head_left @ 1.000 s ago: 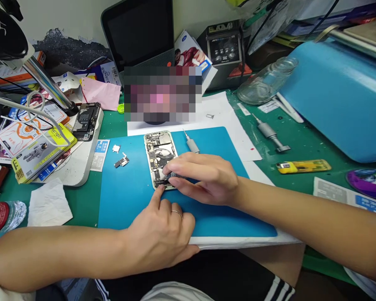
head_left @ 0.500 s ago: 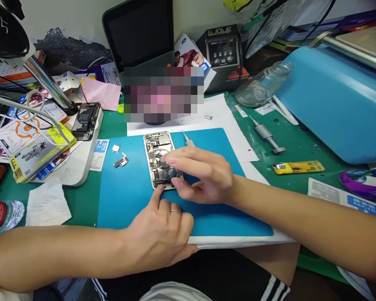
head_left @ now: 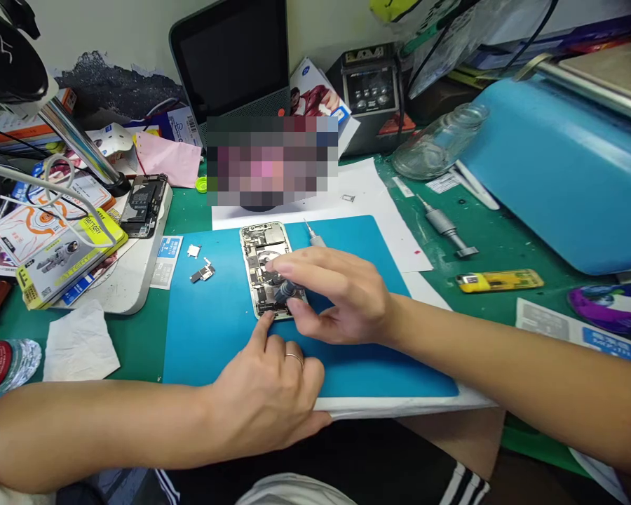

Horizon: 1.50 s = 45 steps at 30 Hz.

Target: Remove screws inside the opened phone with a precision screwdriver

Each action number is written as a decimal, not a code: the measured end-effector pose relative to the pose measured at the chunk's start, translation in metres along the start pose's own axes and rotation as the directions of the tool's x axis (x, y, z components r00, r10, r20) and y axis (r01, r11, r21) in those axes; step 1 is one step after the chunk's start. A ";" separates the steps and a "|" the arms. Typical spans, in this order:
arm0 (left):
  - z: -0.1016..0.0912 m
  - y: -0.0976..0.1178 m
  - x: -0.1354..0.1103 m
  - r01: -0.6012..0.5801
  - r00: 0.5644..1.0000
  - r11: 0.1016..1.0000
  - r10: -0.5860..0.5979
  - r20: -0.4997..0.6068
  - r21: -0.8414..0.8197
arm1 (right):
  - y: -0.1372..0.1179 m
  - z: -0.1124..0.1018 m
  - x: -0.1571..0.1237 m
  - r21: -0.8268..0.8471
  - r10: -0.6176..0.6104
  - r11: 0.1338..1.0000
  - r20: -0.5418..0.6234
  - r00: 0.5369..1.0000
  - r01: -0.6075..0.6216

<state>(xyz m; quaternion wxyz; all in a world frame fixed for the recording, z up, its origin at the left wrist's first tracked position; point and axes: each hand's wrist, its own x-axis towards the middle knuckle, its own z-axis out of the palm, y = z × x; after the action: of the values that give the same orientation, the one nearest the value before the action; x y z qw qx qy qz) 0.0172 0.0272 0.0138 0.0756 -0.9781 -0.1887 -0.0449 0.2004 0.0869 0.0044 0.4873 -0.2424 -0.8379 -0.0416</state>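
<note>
An opened phone [head_left: 266, 242] lies on the blue mat [head_left: 200, 344], its inner boards and screws exposed. My left hand [head_left: 273, 375] rests below it, index fingertip on the phone's lower edge, the other fingers curled and holding nothing. Above the lower right part of the phone, my right hand [head_left: 341, 294] grips a small dark screwdriver [head_left: 284, 291] between thumb and fingers; its tip is too small to make out. Behind that hand lies a second screwdriver [head_left: 314, 235], partly hidden. Left of the phone are a small metal plate [head_left: 193, 250] and a small dark phone part [head_left: 202, 271].
Another opened phone [head_left: 144, 203] sits on a white box at left, near battery boxes [head_left: 71, 252] and a tissue [head_left: 81, 344]. To the right lie a grey screwdriver [head_left: 444, 224], a yellow cutter [head_left: 499, 280] and a glass jar [head_left: 439, 144]. A SIM tray [head_left: 348, 198] rests on white paper.
The view has shifted very slightly. Both hands keep nearly the same place, and the dark screwdriver in my right hand has barely moved.
</note>
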 end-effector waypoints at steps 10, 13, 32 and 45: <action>-0.001 -0.001 -0.001 -0.011 1.000 1.000 0.011 0.014 0.001 | 0.001 0.001 -0.002 0.028 0.050 0.998 0.010 0.999 -0.051; -0.001 -0.001 -0.001 -0.006 1.000 1.000 0.006 0.002 0.002 | -0.001 0.001 -0.002 0.049 0.085 0.995 0.024 0.996 -0.086; 0.000 -0.001 0.001 -0.010 1.000 1.000 0.010 -0.006 0.005 | -0.001 0.002 -0.008 0.093 0.162 0.982 0.041 0.986 -0.165; 0.000 -0.001 0.001 -0.018 1.000 1.000 0.018 0.011 0.007 | 0.001 0.006 -0.019 0.207 0.309 0.931 -0.014 0.951 -0.300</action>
<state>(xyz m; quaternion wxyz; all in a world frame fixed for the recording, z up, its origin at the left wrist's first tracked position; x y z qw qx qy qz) 0.0175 0.0285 0.0145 0.0785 -0.9797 -0.1802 -0.0384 0.2034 0.0822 -0.0153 0.5293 -0.3174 -0.7785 0.1141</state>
